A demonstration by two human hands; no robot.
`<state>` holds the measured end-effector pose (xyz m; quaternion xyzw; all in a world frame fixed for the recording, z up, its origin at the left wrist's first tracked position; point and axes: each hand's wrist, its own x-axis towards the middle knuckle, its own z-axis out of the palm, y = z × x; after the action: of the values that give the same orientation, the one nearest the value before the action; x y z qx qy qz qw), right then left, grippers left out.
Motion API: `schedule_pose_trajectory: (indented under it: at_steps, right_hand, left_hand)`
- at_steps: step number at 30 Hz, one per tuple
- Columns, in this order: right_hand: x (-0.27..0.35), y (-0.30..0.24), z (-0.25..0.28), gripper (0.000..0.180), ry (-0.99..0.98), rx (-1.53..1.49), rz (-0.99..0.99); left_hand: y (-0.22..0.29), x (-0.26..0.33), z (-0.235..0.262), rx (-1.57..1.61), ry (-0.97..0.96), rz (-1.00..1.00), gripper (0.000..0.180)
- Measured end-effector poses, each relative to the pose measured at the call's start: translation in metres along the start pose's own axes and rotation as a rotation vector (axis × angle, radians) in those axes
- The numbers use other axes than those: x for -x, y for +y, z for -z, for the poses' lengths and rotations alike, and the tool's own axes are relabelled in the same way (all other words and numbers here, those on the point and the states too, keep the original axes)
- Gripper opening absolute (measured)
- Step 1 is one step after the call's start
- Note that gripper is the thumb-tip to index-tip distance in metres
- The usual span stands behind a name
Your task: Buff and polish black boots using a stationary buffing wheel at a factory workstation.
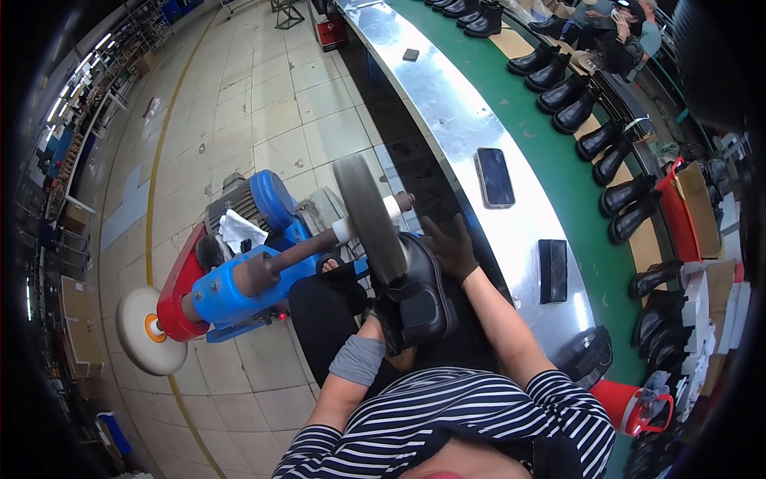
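Observation:
A black leather boot (423, 307) is held up under a dark buffing wheel (369, 215), its upper at the wheel's lower rim. My left hand (386, 321), in a dark glove, grips the boot from its left side; the boot hides most of the fingers. On the boot's other side is my right hand (451, 247), also in a dark glove, its fingers spread apart. It lies close against the boot, and I cannot tell how firmly it touches. The wheel sits on the shaft of a blue and red polishing machine (231, 287).
A metal bench (447, 120) along the right carries a phone (495, 177) and a black case (552, 271). Beyond it, pairs of black boots (574, 104) line a green conveyor (531, 136). A white wheel (148, 330) is at the machine's left end. A red jug (626, 405) stands lower right.

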<state>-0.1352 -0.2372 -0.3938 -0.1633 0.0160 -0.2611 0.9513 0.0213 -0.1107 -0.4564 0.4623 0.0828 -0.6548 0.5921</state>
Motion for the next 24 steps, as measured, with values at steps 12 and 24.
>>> schedule_pose_trajectory:
  at_steps: [12,24]
  right_hand:
    - [-0.065,0.031,0.022,0.073,0.349,0.109,0.020]
    - [-0.045,0.034,0.049,0.047,0.302,0.210,-0.068]
  left_hand:
    - [0.019,0.007,0.041,-0.010,0.030,0.002,0.044]
    - [-0.009,-0.004,0.027,-0.053,0.032,0.008,0.044]
